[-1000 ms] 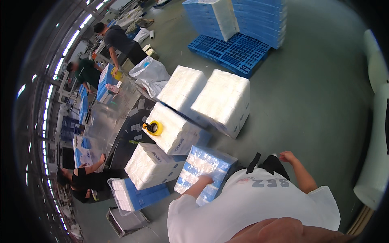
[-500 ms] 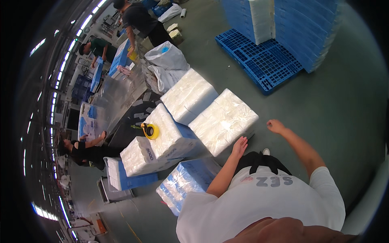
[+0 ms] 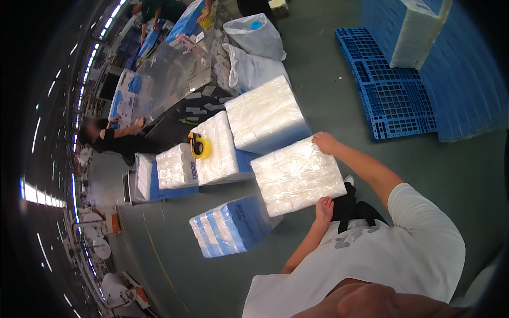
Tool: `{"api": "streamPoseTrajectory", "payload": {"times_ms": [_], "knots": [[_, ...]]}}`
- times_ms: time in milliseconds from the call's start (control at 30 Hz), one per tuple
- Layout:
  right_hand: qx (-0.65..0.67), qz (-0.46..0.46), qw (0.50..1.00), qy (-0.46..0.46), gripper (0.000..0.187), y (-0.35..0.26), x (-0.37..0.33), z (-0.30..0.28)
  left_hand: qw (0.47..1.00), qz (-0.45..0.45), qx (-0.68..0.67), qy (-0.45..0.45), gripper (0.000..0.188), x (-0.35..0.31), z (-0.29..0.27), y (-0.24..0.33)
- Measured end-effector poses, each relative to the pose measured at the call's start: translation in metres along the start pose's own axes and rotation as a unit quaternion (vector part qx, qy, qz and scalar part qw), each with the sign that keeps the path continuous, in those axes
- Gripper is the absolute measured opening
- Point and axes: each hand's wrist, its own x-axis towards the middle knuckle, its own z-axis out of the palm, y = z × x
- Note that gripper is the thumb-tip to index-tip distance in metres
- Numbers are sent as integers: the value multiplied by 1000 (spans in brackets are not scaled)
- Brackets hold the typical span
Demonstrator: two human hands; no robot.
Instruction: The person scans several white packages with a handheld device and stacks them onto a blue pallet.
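A large white block of packs in clear plastic wrap (image 3: 297,177) stands in front of me, turned slightly. My right hand (image 3: 324,143) grips its far right corner, fingers bent over the edge. Against its near right edge is my left hand (image 3: 324,208), with the fingertips just over the rim. The two hands hold the block from different sides. A second wrapped block (image 3: 265,114) with a blue side stands close behind it. To the left lies a blue and white striped pack (image 3: 220,230) on the floor.
Several wrapped packs (image 3: 214,151) line up at left, one carrying a yellow tape dispenser (image 3: 200,148). White sacks (image 3: 257,42) stand beside a worktable (image 3: 177,69). A blue pallet (image 3: 387,90) with tall blue stacks is at right. Co-workers are around the table.
My right hand has come in from the right onto the block's far corner. My left hand now touches its near edge. The view has swung, and the block sits at a different angle.
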Motion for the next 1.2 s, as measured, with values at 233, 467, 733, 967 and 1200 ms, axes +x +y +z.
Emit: {"api": "streamPoseTrajectory", "payload": {"times_ms": [233, 467, 733, 967, 1200], "knots": [[-114, -50, 975, -184, 32, -2, 23, -20, 999, 37, -24, -18, 40, 5, 18, -20], [210, 40, 917, -337, 32, 20, 8, -17, 978, 165, 3, 128, 70, 13, 44, -58], [225, 27, 908, -353, 33, 69, -55, 8, 988, 72, 71, 121, 18, 2, 27, -95], [347, 113, 903, -225, 39, 108, -209, 18, 984, 49, 121, 121, 21, -20, 8, -179], [314, 194, 929, 17, 41, 179, -303, 54, 926, 175, 309, 129, 33, -7, 45, -253]]}}
